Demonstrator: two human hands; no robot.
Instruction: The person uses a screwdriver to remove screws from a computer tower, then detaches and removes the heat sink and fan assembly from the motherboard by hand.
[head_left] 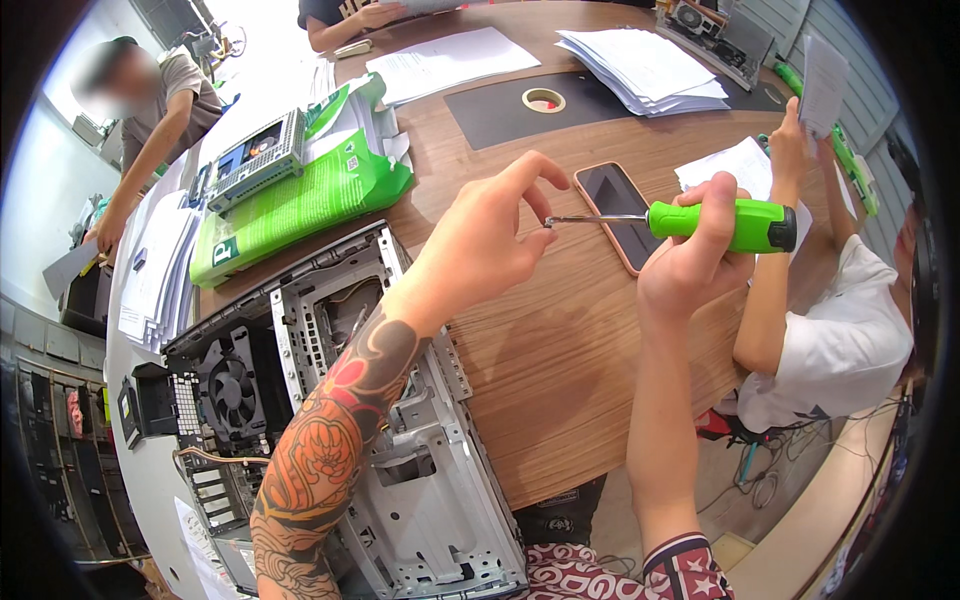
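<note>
R grip (695,265) is wrapped tight round 1 screwdriver (668,219), thumb along the green handle; R forearm (665,420) comes up on the near side of the phone (615,195). Shaft crosses over the phone, so handle's on its R, tip on its L. L grip (480,240) is just L of the phone, wrist bent, fingers curled, thumb & index narrow at the tip; can't tell if they pinch anything. L forearm (330,440) crosses the PC case.

Count, all rel. to phone: 1 open PC case (440,500) L & nearer, w/ 1 visible fan (232,385); 1 green pack (310,215) farther L, w/ 1 metal drive unit (260,160) on top; 1 tape roll (528,100) beyond, on 1 dark panel (490,125) of the desk (560,400); 1 paper stack (645,70) & 1 paper spread (455,62) also beyond. 3 other ppl: 1 in white tee (820,330) to R, holding paper (825,85); 1 in grey-brown top (190,90) far L; 1 in dark top (320,12) beyond.
</note>
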